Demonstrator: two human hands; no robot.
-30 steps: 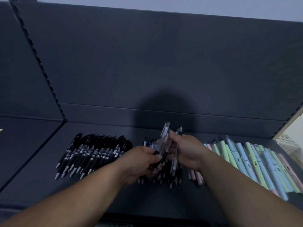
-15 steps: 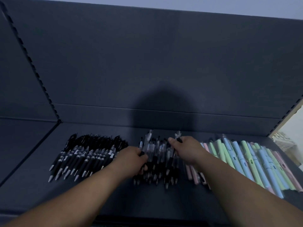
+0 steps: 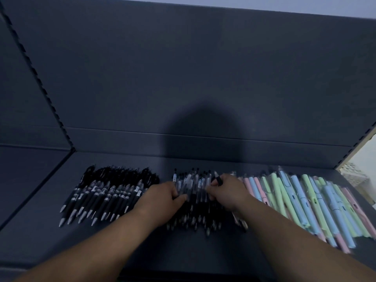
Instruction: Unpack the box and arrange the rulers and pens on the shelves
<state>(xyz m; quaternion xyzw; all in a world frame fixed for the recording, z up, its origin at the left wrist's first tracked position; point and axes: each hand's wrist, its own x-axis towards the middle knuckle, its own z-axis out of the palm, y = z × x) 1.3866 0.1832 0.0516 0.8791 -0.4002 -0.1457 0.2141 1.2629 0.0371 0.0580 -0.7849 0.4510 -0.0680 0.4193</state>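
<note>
While the left hand (image 3: 162, 197) and right hand (image 3: 227, 192) are gripping the clear-barrelled pens (image 3: 193, 185), the person is settling them; releasing gently seems next.

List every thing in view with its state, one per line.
black pens, lying in a row at left, untouched.
clear pens, piled mid-shelf, held from both sides.
pastel pens, lying side by side at right.
left hand, curled round clear pens.
right hand, pinching clear pens.
shelf, holding all three groups.

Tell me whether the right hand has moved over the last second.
Yes. The right hand has come down onto the clear pen pile on the shelf.
</note>
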